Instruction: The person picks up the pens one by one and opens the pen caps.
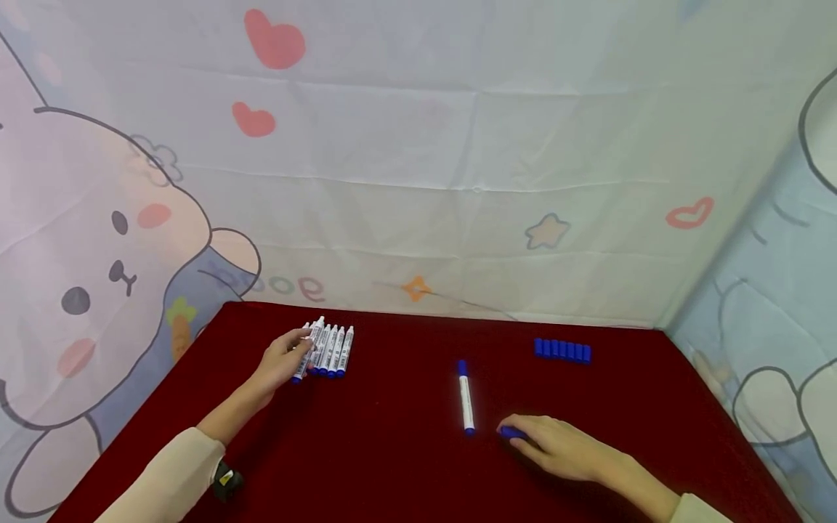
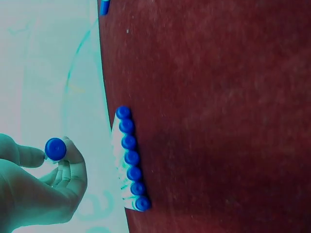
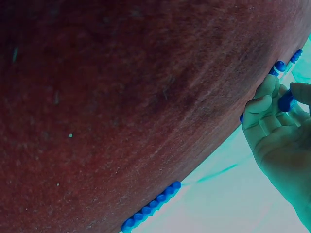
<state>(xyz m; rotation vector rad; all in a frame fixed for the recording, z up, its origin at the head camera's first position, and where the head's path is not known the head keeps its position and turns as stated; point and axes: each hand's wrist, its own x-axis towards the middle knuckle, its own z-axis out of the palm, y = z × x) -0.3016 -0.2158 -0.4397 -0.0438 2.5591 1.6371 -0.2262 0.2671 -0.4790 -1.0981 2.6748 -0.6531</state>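
At the back left of the table, my left hand (image 1: 282, 361) pinches a white marker (image 1: 317, 331) between thumb and fingers, its blue end (image 2: 55, 149) facing the left wrist camera. Beside and below it lies a row of several white markers (image 1: 341, 350), narrow white tips pointing to the back and blue ends toward me. My right hand (image 1: 564, 449), low over the table at front right, holds a blue marker cap (image 1: 513, 432) with thumb and fingers. Left of that hand, a single white marker (image 1: 466, 403) with a blue cap lies apart on the cloth.
Several blue caps (image 1: 562, 350) stand side by side in a row at the back right. Dark red cloth (image 1: 392, 472) covers the table. A printed fabric backdrop (image 1: 418, 160) rises behind its far edge and along the sides.
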